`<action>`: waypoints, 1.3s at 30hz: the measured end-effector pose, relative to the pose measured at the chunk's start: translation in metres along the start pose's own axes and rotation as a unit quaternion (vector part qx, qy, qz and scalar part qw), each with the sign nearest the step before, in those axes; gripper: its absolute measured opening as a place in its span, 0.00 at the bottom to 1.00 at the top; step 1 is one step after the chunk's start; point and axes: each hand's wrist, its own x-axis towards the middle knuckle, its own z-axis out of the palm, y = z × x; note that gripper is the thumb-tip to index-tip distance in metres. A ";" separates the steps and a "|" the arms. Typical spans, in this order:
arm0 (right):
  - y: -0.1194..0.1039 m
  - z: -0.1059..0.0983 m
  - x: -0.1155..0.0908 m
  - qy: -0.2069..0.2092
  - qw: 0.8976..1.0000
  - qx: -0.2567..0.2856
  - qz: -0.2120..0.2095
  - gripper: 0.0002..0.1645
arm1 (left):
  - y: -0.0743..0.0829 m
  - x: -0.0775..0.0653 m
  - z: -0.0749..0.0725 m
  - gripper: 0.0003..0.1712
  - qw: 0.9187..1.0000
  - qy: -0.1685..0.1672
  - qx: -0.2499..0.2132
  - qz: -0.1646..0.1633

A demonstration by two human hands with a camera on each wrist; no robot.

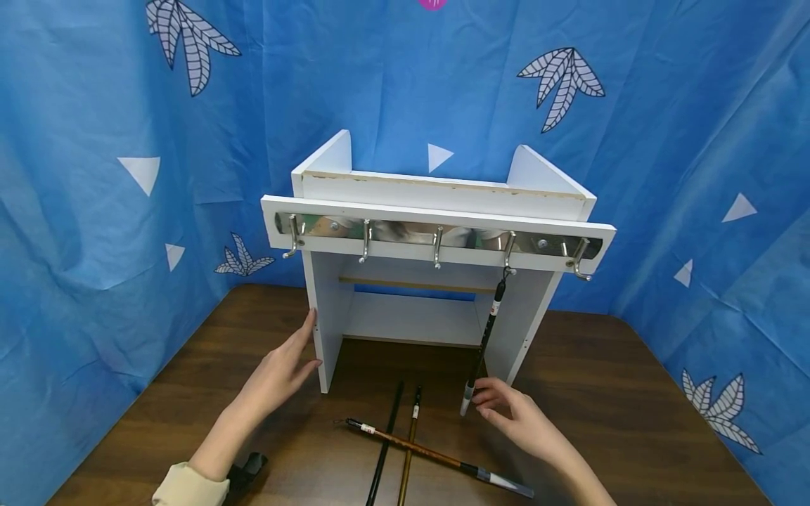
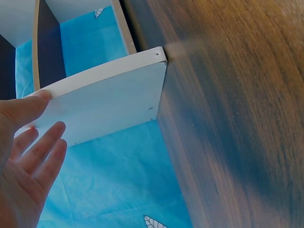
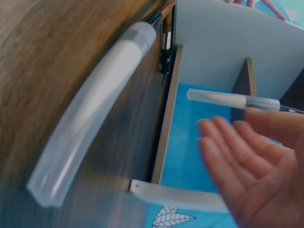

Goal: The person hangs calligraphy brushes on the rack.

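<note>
A black calligraphy brush (image 1: pixel 486 336) with a clear-capped tip hangs by its loop from the fourth hook (image 1: pixel 509 246) of a white rack, head down. My right hand (image 1: pixel 515 416) is at its lower end with loosely bent fingers; in the right wrist view a finger overlaps the brush's clear cap (image 3: pixel 261 103). My left hand (image 1: pixel 278 374) touches the front edge of the rack's left side panel (image 1: pixel 325 316), its fingers extended. On the table between the hands, a brown brush (image 1: pixel 420 448) lies across a black brush (image 1: pixel 384 450) and a golden-brown one (image 1: pixel 408 457).
The white hook rail (image 1: pixel 405 254) spans the rack's front, with several metal hooks on a shiny strip. A dark object (image 1: pixel 247 474) lies beside the left sleeve (image 1: pixel 190 486). Blue patterned curtain (image 1: pixel 405 84) surrounds the brown wooden table (image 1: pixel 601 393).
</note>
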 end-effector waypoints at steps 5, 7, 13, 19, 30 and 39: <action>0.004 -0.001 -0.005 -0.028 0.998 -0.042 0.028 0.18 | 0.000 0.000 0.000 0.61 1.000 -0.002 0.000 0.000; 0.003 0.000 -0.006 -0.033 0.998 -0.052 0.027 0.15 | 0.000 -0.001 0.000 0.61 1.000 -0.003 0.000 0.000; -0.004 0.003 -0.006 -0.040 0.995 -0.086 0.016 0.10 | 0.000 -0.001 0.000 0.60 1.000 -0.002 0.000 0.001; -0.018 0.012 -0.006 -0.055 0.991 -0.120 0.005 0.11 | 0.000 0.000 -0.001 0.60 1.000 -0.007 -0.001 -0.003; -0.032 0.036 0.002 -0.090 0.979 -0.180 0.000 0.14 | 0.001 0.004 -0.004 0.60 1.000 -0.007 0.002 -0.009; -0.035 0.054 0.003 -0.118 0.974 -0.189 -0.027 0.16 | 0.000 -0.001 -0.003 0.60 1.000 -0.003 0.010 -0.002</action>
